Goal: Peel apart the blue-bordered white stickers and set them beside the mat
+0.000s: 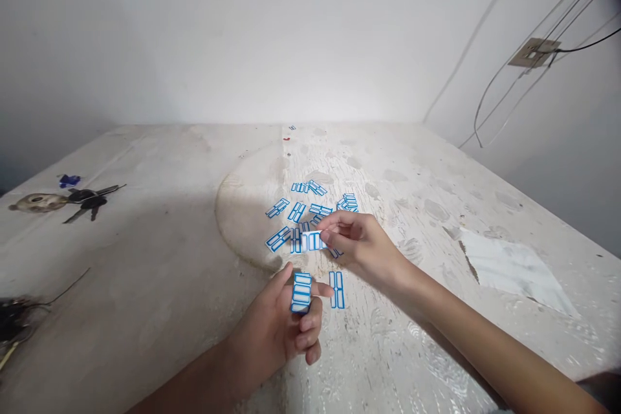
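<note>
My left hand [284, 317] is near the front of the table, its fingers curled round a small stack of blue-bordered white label stickers [301, 292]. Above and slightly right of it, my right hand [356, 238] pinches one label sticker piece [312, 240] between thumb and fingers, held apart from the stack. Behind the right hand, several similar label stickers [297, 211] lie scattered and partly overlapping on the table, some hidden by the fingers. One more label piece [336, 290] lies flat just right of my left fingertips.
The worn pale table [169, 284] meets a white wall. At the left lie keys with a keyring ornament [87, 200], a blue scrap [69, 180] and a dark object with a wire [19, 320]. A torn white sheet [514, 272] lies at right; cables hang by a wall socket [533, 53].
</note>
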Demonstrator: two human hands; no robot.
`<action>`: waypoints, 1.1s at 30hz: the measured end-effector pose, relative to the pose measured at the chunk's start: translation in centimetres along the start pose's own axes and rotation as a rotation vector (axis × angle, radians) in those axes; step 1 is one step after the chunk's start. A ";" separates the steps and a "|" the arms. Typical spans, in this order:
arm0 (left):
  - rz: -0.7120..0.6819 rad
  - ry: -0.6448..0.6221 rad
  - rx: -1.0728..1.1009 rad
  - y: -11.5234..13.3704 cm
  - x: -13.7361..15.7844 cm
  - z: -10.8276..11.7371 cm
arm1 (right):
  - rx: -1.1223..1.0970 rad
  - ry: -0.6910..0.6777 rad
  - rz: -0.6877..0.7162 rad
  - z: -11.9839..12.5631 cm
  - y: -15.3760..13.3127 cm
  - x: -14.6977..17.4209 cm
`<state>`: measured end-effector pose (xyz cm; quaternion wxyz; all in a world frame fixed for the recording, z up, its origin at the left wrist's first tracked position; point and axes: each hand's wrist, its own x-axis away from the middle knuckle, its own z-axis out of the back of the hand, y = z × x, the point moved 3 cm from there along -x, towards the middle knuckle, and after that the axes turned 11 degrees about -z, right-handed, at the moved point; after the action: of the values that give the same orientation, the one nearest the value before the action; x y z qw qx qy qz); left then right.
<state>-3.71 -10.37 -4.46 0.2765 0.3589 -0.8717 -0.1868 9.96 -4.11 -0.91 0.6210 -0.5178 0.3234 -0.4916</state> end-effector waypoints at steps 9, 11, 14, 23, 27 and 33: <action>0.027 -0.079 -0.014 -0.2 0.2 -0.4 | -0.299 -0.308 -0.064 -0.8 -0.5 1.8; 0.025 -0.088 -0.018 -0.3 0.2 -0.4 | -0.338 -0.360 -0.095 -1.3 -0.4 1.9; 0.025 -0.089 -0.025 -0.4 0.1 -0.5 | -0.290 -0.364 -0.131 -1.7 -0.4 2.1; -0.048 -0.032 -0.039 -0.5 0.1 0.0 | -0.179 -0.241 -0.151 -1.1 -0.4 2.1; -0.175 0.059 -0.095 -0.2 0.1 0.2 | -0.203 -0.108 -0.135 -0.4 0.0 1.5; -0.357 0.124 -0.458 0.0 0.4 0.1 | -0.211 -0.015 -0.166 -0.5 1.1 1.2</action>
<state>-4.04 -10.67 -4.36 0.3658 0.4453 -0.7114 -0.4023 10.20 -5.39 -1.93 0.5227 -0.6089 0.3246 -0.5007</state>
